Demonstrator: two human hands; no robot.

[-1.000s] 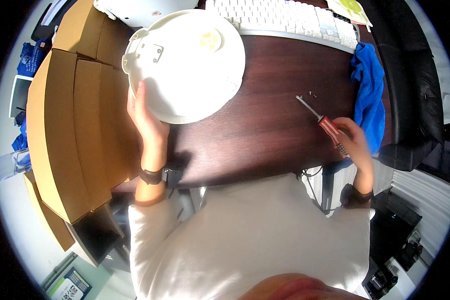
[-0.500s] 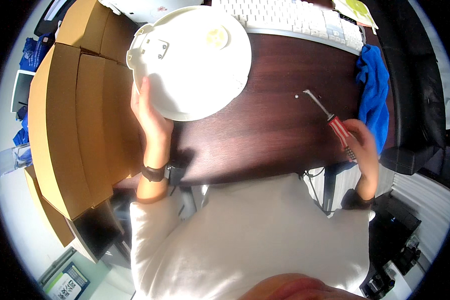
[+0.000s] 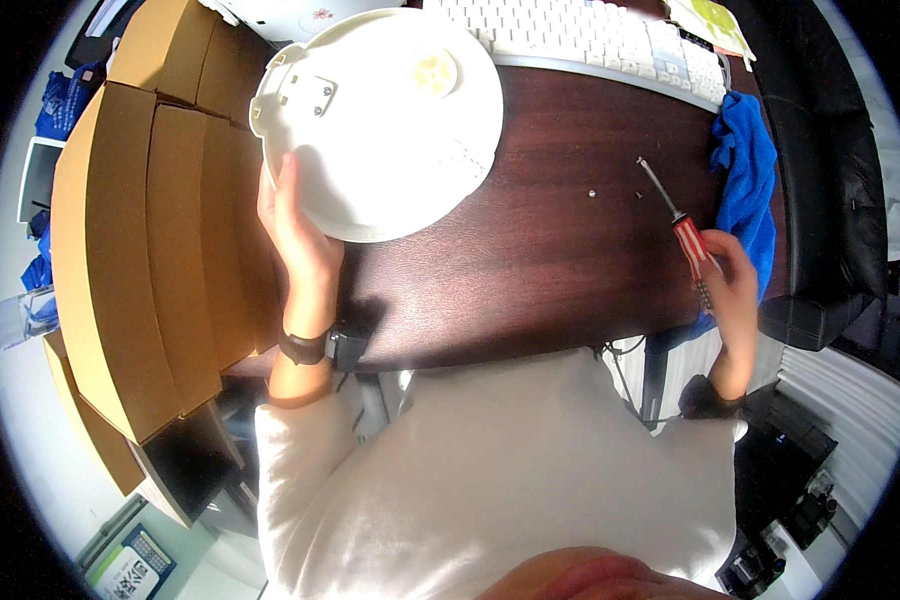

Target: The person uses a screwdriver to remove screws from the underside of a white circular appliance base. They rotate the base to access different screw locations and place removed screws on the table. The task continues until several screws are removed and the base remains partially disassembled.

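A shallow round white plastic cover [image 3: 390, 185] lies at the upper left of the dark table. My left hand [image 3: 305, 235] is closed on its near-left rim, thumb on the inner face and the other fingers hidden beneath. The cover has a small bracket with two screws [image 3: 322, 98] and a round raised disc [image 3: 435, 74]. On the right, my right hand [image 3: 730, 285] grips a screwdriver [image 3: 690, 245] by its red-and-white striped handle. Its shaft points up and away, above the table. A tiny silver part [image 3: 591, 193] and a small dark screw [image 3: 639, 195] lie near the tip.
A white keyboard [image 3: 570, 40] stands along the table's far side. Beside the right hand, a blue cloth [image 3: 748, 190] hangs over the right edge. Large cardboard boxes [image 3: 120, 250] crowd the left side. A black padded seat [image 3: 830, 200] is at the far right.
My right hand has tilted the screwdriver, moving its tip right and farther away, past the small dark screw. My left hand stays on the cover, which has barely moved.
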